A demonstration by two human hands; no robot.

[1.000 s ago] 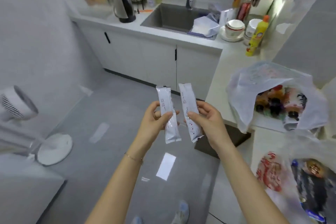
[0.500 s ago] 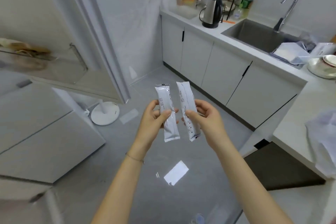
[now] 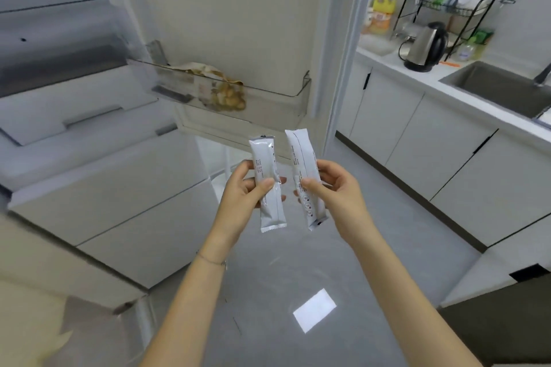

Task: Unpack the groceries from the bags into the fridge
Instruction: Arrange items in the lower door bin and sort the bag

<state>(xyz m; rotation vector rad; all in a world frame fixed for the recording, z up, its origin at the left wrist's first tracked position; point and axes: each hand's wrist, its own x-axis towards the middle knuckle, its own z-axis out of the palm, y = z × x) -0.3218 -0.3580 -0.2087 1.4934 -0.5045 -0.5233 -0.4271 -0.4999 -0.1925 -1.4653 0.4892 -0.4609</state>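
My left hand (image 3: 243,198) grips a long white foil packet (image 3: 269,208) upright, thumb across its front. My right hand (image 3: 337,192) holds a second white packet (image 3: 302,158) the same way, just to the right; the two packets stand side by side and do not touch. Ahead and to the left is the open fridge (image 3: 89,134) with its white drawers. Its open door carries a clear door shelf (image 3: 268,95) holding a bag of yellowish food (image 3: 226,92). The grocery bags are out of view.
A white counter (image 3: 417,77) with lower cabinets runs along the right, with a sink (image 3: 501,89), a steel kettle (image 3: 423,48), a dish rack (image 3: 450,9) and a yellow bottle (image 3: 383,13). Grey floor lies below my arms.
My view has swung left from the counter and bags to the open fridge. Both hands keep the same grip on the two packets in front of me.
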